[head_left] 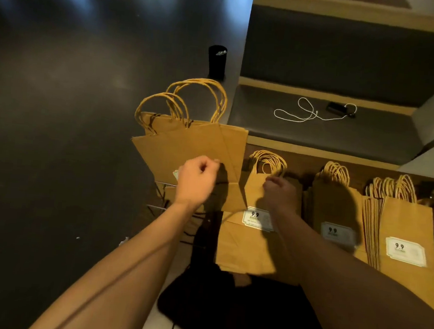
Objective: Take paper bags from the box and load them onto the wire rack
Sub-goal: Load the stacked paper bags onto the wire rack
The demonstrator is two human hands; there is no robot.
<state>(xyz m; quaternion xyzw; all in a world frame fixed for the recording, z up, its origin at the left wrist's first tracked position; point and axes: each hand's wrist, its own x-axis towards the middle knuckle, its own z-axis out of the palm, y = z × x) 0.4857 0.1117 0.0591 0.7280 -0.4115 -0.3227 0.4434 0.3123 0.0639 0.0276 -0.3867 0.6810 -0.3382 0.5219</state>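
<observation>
A bundle of flat brown paper bags [186,146] with twisted handles stands tilted at the left end of the wire rack [161,186]. My left hand [196,179] is curled against the face of this bundle, pinching its paper. My right hand [279,194] is curled over the top edge of the neighbouring stack of bags [248,244], just below its handles. Two further stacks [336,215] [402,231] stand in a row to the right, each with a white "9.9" label. The box is not in view.
A black cylindrical bin [217,61] stands on the dark floor behind the rack. Carpeted steps [330,131] rise at the back right, with a white cable [310,114] and a small dark device lying on one. Dark clothing fills the bottom centre.
</observation>
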